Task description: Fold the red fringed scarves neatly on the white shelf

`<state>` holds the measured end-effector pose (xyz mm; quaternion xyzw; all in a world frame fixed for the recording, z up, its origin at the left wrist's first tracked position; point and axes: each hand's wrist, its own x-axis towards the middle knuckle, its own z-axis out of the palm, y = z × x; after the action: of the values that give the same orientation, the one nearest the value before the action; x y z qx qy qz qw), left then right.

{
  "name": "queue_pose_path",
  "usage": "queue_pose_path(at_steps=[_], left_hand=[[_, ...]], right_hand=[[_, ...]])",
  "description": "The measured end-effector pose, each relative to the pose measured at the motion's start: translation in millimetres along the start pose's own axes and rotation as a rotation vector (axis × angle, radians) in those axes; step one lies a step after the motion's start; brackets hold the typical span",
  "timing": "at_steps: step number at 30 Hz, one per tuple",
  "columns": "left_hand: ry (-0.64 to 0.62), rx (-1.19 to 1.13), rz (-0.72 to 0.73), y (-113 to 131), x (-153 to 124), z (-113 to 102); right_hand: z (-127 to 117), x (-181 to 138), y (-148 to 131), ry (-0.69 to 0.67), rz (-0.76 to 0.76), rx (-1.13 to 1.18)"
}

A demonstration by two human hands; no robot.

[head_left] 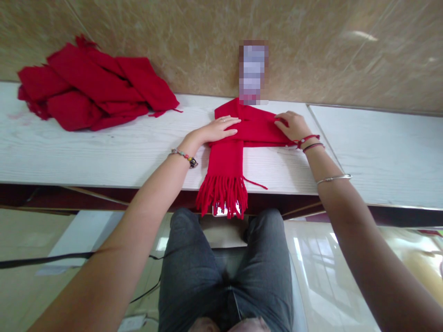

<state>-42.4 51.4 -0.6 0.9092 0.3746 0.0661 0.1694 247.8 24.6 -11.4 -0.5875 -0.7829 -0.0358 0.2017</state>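
A red fringed scarf (pixel 226 159) lies folded across itself on the white tabletop. One part hangs toward me with its fringe over the front edge, and another part runs out to the right. My left hand (pixel 221 129) rests flat on the crossing, fingers stretched out. At the right end of the scarf, my right hand (pixel 294 125) has curled fingers closed on the cloth; its fingertips are partly hidden. Off to the left sits a loose heap of red scarves (pixel 100 87), apart from both hands.
A blurred-out, phone-shaped object (pixel 254 69) stands against the marbled wall (pixel 194 41) behind the scarf. The white table (pixel 104 157) has a seam at right. Below the fringe, a lit screen (pixel 224 210) shows partly. Dark cables (pixel 48 260) run at lower left.
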Motion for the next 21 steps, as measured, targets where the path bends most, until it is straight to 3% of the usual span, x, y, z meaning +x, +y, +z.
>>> queue_pose_path(at_steps=[17, 21], left_hand=[[-0.004, 0.004, -0.004, 1.6, -0.8, 0.0], [-0.011, 0.027, -0.013, 4.7, -2.5, -1.4]], right_hand=[[-6.8, -2.8, 5.2, 0.028, 0.133, -0.123], [1.5, -1.2, 21.6, 0.055, 0.208, -0.107]])
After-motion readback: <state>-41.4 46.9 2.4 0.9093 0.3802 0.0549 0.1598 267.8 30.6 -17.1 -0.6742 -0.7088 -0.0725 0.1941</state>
